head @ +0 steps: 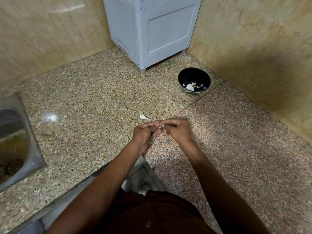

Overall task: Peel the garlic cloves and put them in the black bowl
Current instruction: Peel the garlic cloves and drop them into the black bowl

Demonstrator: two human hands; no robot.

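Head view, left to right. Steel sink at far left edge, set into speckled granite counter; drain visible near bottom of basin. Glare spot on counter just right of sink. Small pale garlic piece lying loose on counter, just beyond the fingertips, apart from them; clove or peel, cannot tell. Left hand over counter near front edge, fingers curled inward toward right hand. Right hand opposite, fingertips meeting those of left. Both pinching a small item between the fingertips at the meeting point; only a pale-pinkish sliver showing, presumably a garlic clove, mostly hidden by fingers. Forearms bare, running down toward bottom of frame; dark brown garment at bottom centre. Grey appliance standing on short feet at back of counter, in the corner, against beige marble-look wall tiles. Black bowl on counter to right of appliance's front foot, near right wall, well apart from hands. Pale garlic bits at bowl bottom; count not resolvable. Counter surface pinker in tone on right of a seam running diagonally from near the bowl toward the hands.
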